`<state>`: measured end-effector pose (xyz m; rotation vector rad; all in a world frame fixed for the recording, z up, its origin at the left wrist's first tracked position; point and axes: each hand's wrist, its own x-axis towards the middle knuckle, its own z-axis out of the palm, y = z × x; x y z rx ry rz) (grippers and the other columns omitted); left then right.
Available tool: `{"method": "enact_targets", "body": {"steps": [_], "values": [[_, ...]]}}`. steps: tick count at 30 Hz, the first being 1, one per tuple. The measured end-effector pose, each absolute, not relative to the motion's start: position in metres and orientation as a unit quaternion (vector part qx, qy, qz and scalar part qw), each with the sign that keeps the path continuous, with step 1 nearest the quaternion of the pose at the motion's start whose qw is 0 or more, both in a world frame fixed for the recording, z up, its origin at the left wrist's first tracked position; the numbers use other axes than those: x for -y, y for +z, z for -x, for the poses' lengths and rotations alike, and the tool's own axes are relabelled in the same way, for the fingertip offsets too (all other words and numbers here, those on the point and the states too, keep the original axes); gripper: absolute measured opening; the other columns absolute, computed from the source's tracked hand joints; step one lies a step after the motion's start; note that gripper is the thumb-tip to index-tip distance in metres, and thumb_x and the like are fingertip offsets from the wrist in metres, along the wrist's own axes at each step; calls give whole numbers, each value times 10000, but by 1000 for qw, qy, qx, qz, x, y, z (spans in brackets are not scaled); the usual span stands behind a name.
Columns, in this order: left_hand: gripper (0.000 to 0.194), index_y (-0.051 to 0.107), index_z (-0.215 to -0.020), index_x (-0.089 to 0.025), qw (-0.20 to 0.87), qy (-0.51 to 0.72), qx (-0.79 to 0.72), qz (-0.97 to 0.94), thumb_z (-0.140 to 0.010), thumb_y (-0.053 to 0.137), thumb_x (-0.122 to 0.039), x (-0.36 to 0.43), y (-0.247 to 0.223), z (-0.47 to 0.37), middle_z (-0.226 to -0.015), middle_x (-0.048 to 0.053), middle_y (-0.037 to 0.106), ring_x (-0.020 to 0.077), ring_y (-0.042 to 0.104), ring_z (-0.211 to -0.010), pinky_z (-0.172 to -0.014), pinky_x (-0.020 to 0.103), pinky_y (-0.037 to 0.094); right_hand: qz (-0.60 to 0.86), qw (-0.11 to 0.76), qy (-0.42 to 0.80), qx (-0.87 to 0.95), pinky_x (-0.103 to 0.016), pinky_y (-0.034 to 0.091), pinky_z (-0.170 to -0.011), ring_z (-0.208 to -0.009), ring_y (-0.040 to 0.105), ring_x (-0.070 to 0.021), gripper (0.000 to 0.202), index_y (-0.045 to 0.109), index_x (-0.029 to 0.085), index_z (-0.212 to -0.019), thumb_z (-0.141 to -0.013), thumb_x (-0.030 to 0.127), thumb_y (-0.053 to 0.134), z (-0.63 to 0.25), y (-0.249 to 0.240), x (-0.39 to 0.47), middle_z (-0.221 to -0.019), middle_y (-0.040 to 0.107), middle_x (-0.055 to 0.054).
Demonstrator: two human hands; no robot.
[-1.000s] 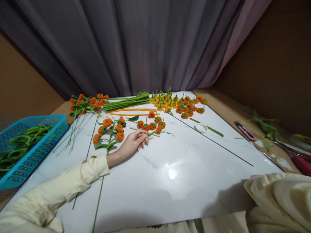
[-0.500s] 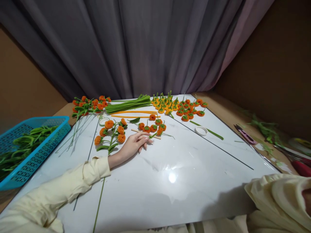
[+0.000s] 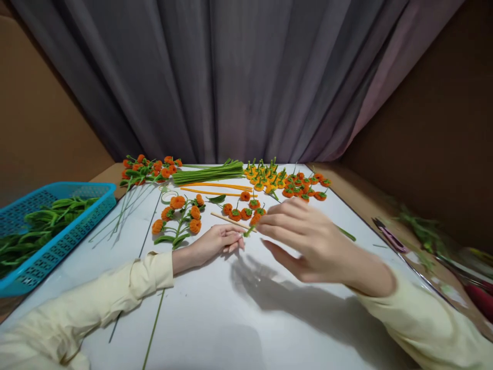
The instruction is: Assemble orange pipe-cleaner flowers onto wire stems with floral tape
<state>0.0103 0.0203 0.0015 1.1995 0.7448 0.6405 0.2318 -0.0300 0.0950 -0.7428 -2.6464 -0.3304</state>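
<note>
"Two bare hands were in view. Which was nearer the short green fuzzy-wire piece point(image 3: 249, 230)?"

"The left hand point(image 3: 221, 241). It was narrowed, thumb against fingers, with the piece's near end at its fingertips. The wrist lay low over the white tabletop point(image 3: 215, 318)."

"And the right hand point(image 3: 308, 241)?"

"Raised to the right of the piece, palm turned down, its fingertips just beside the far end. Thumb and fingers were parted, with nothing seen in the gap. The hand was blurred; whether a fine strand lay at the tips could not be told."

"State the long axis of the piece."

"It slanted away from the person and to the right, out of the left fingertips. Its free end pointed towards the loose orange pompom flowers point(image 3: 246, 214) and the right fingers. Whether it touched the nearest flower could not be confirmed."

"Any other item on that line?"

"One thin wooden stick point(image 3: 227, 222), lying beyond the left fingers. Its axis ran the other way, from far left to near right, so it lay across the slant of the piece. Its right end was close to the piece; contact was not clear."

"And left of the stick?"

"One leafy stem with orange pompom flowers point(image 3: 179, 226), beyond the left wrist."
</note>
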Motion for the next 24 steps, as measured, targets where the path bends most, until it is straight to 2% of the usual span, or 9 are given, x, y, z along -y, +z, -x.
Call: {"method": "enact_targets", "body": {"steps": [3,6,9,12,15,18,24], "values": [[317,565,-837,-121,734,253,-331,-536,-772,651,-419,-18,3,-10,-590,-35,459,49,293,-471,-477,209,200,211,186,-209,936,-435,397,-825,-977,542,-257,251,609,111,-1034,-930,79,382,-220,60,9,-1094,626,-130],[287,541,-845,-131,749,232,-315,-536,-793,637,-396,-17,4,-10,-603,-43,427,57,294,-495,-492,218,189,188,204,-227,934,-423,408,-819,-998,549,-254,249,597,59,-1045,-931,47,375,-221,32,-1,-1047,639,-154],[268,511,-763,-136,750,206,-278,-564,-863,554,-380,-18,6,-9,-603,-42,405,62,280,-503,-494,234,176,189,222,-222,931,-414,416,-802,-971,559,-241,276,586,54,-1059,-942,41,337,-225,20,-3,-1012,650,-149],[292,529,-751,-131,740,185,-267,-589,-901,492,-378,-18,5,-7,-597,-39,392,69,285,-507,-497,245,181,205,244,-194,928,-407,421,-772,-923,567,-229,266,572,54,-1076,-951,59,337,-224,15,-5,-960,658,-144],[289,571,-848,-128,743,175,-267,-589,-910,469,-391,-19,3,-5,-589,-46,371,74,269,-494,-495,248,183,219,270,-158,924,-382,419,-751,-865,569,-213,242,564,44,-1071,-952,73,355,-222,10,-8,-898,658,-142],[284,570,-906,-126,756,176,-266,-572,-903,477,-394,-20,2,-5,-590,-53,348,73,243,-488,-490,243,167,231,299,-111,919,-354,408,-734,-805,557,-191,231,564,60,-1045,-948,68,354,-220,5,-8,-863,653,-121],[263,535,-871,-129,732,199,-285,-586,-869,535,-392,-18,7,-5,-564,-71,328,69,241,-499,-500,222,185,265,332,15,905,-320,392,-695,-685,508,-161,210,571,121,-913,-949,114,365,-218,0,-7,-727,589,-61]]}}
